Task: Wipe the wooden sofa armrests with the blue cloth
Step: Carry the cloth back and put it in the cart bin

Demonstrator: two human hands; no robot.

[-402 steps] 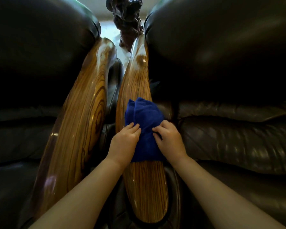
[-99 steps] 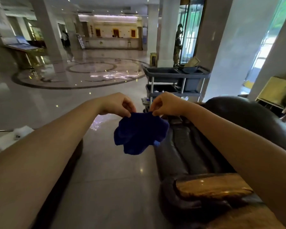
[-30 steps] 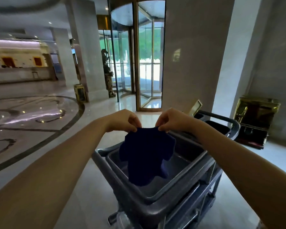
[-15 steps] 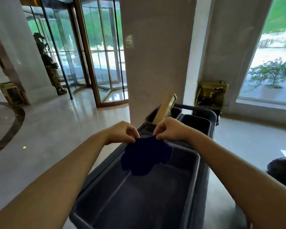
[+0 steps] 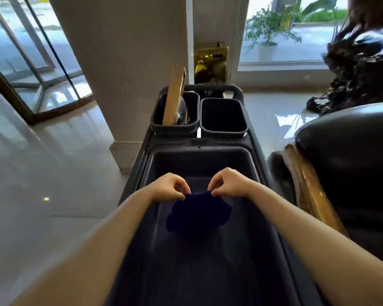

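Cloth (image 5: 198, 214) of dark blue is held by its upper edge above the deep tray (image 5: 255, 164) of a grey cart. The edge is pinched by the left hand (image 5: 171, 191) at one corner and by the right hand (image 5: 228, 184) at the other, both clenched on the fabric. The cloth hangs crumpled, with rounded folds drooping inside the tray. A wooden sofa armrest (image 5: 307, 191) is seen just beside the cart, on the right.

A glossy pale stone floor (image 5: 42, 173) was lit by daylight from a large window (image 5: 285, 29). A beige square pillar (image 5: 124, 62) was flanked by glass doors (image 5: 31, 51), and a brass-coloured cabinet (image 5: 211, 62) was seen behind.
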